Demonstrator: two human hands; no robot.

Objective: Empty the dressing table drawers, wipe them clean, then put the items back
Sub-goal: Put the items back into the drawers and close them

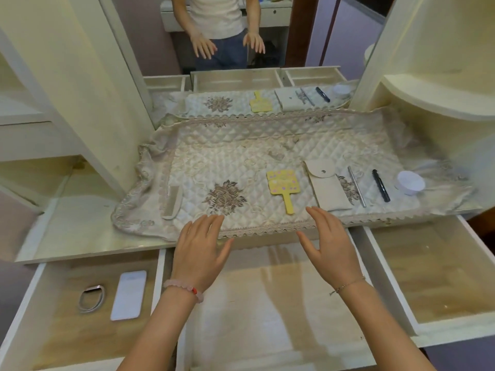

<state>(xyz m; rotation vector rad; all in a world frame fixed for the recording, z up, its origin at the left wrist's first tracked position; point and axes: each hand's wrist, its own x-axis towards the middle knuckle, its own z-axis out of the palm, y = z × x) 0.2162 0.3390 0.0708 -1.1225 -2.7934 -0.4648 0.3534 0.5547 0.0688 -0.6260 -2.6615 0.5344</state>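
**Hands**
- My left hand (199, 253): lower centre of the frame, fingers straight and spread, holding nothing. The fingertips reach the lace front edge of the quilted cloth (241, 162); I cannot tell whether they touch it.
- My right hand (328, 250): beside it to the right, equally flat and splayed, also holding nothing, with its fingertips over the same edge.
- Both hang above the middle drawer (267, 303), free for whichever item comes next.

**Drawers, all three pulled out along the bottom of the frame**
- Left drawer (67, 330): holds a white phone (129, 295) and, just beside it, a metal ring (91, 298).
- Middle drawer: bare floor, faintly marked.
- Right drawer (428, 277): bare floor with a few specks.

**On the cloth, centre to right, laid apart in a row, probably so that each can be picked up singly**
- White comb (172, 202), left of the rest and near the cloth's edge.
- Yellow hand mirror (284, 187), handle toward me.
- Beige snap pouch (325, 184).
- Thin metal tool (356, 186).
- Black pen-like tube (381, 185).
- Small white jar (410, 182), farthest right.

**Judgement**
Two drawers look emptied onto the top. The left one is either not yet cleared or already being refilled, and I cannot say which. No wiping cloth is in view.
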